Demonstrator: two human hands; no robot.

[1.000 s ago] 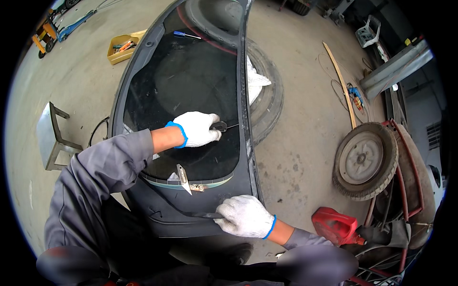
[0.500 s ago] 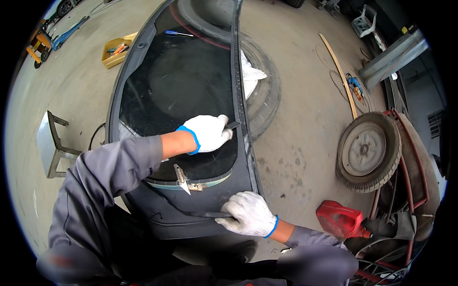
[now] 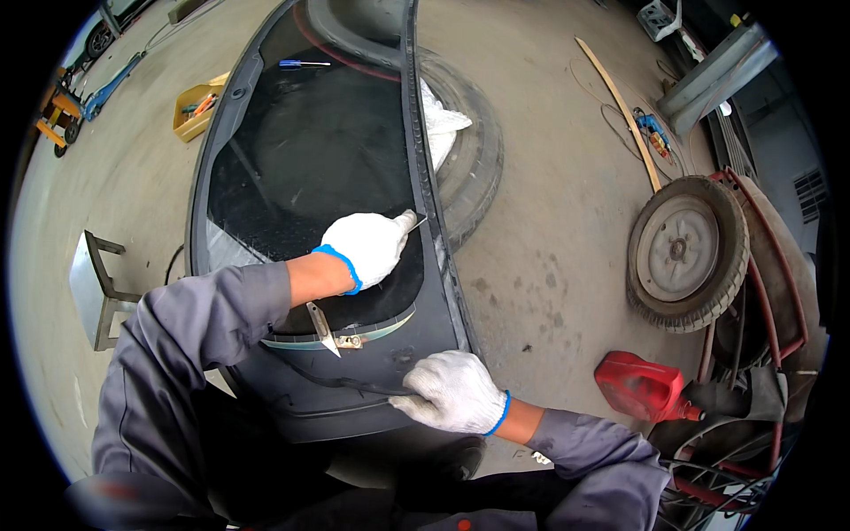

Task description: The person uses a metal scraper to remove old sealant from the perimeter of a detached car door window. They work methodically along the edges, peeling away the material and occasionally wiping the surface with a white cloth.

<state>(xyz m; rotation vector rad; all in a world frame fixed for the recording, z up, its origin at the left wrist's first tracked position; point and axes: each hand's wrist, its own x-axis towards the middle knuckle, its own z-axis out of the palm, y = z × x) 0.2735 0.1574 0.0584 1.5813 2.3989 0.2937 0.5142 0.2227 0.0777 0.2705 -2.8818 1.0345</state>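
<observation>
A long black vehicle panel (image 3: 433,305) with a dark glass pane (image 3: 328,150) lies in front of me. My left hand (image 3: 367,252), in a white glove with a blue cuff, is closed on a thin metal blade (image 3: 420,223). The blade's tip is at the right edge of the glass; its handle is hidden in the glove. Lower down, my gloved right hand (image 3: 453,389) is closed on a black rubber strip (image 3: 341,382) that runs left along the panel's near end. A pointed knife (image 3: 323,329) lies between my hands, against a small metal fitting (image 3: 351,342).
Tires (image 3: 474,168) and a white cloth (image 3: 443,124) show under the panel. A blue screwdriver (image 3: 305,64) rests on the glass. Left are a yellow tool box (image 3: 188,126) and a metal stool (image 3: 93,288); right are a wheel (image 3: 677,252), red jug (image 3: 642,387) and wooden strip (image 3: 620,106).
The blade in my left hand has turned and now shows as a thin line by the glass edge. My right hand stays on the rubber strip. The view has shifted slightly.
</observation>
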